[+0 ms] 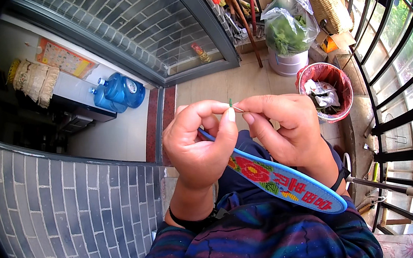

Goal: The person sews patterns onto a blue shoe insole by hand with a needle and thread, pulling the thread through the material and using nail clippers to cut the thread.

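My left hand (201, 135) is closed, its thumb and index finger pinching a short end of green thread (230, 102). Facing it, my right hand (286, 124) pinches a thin needle (238, 109) between its fingers, and the needle's tip meets the left fingertips at the thread. Whether the thread passes through the needle's eye is too small to tell. A blue-edged embroidered insole (285, 184) with a red flower and red stitched characters slants below both hands over my lap. Its upper end runs behind the fingers of my left hand, where the grip is hidden.
A red-lined waste bin (300, 82) stands ahead to the right, beside a white bucket (288, 63) topped by a bag of green leaves (287, 31). Black railings (400, 110) line the right. Blue water jugs (127, 91) stand beyond the doorway, left of a glass door (153, 27).
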The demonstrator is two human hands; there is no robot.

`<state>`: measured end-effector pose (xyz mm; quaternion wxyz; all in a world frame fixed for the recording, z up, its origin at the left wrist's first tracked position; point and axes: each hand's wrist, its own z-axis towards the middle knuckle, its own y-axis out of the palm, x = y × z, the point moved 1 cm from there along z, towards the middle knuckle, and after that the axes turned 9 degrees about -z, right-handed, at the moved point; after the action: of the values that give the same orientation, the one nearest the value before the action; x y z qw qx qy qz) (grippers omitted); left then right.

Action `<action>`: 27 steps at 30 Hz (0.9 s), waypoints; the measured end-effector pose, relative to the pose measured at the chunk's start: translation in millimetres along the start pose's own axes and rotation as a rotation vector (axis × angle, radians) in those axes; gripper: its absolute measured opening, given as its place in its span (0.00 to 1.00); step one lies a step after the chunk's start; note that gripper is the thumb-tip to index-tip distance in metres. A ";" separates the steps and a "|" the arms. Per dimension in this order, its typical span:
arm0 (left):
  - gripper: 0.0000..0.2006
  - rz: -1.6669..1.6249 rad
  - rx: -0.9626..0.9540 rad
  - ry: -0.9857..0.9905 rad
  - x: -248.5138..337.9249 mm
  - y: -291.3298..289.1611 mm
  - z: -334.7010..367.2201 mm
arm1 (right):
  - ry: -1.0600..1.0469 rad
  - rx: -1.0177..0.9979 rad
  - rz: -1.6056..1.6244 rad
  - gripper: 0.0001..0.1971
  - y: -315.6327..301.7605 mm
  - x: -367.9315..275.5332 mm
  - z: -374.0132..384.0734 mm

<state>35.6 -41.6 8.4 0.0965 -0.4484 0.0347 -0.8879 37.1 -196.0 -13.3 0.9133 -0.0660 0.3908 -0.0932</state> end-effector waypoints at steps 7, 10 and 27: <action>0.06 0.035 -0.033 0.014 -0.1 1.2 -0.1 | 0.010 0.031 -0.005 0.04 1.6 -1.3 0.4; 0.05 0.077 -0.086 0.028 -1.6 -1.2 2.4 | 0.097 0.002 -0.029 0.03 -1.6 -0.1 -0.2; 0.02 -0.052 0.039 -0.034 -4.0 -6.5 7.0 | 0.335 -0.187 0.151 0.04 -18.0 11.5 4.8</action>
<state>42.6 -34.3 10.4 0.0825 -0.4622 0.0042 -0.8829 46.2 -215.9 -14.6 0.8300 -0.1046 0.5479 0.0024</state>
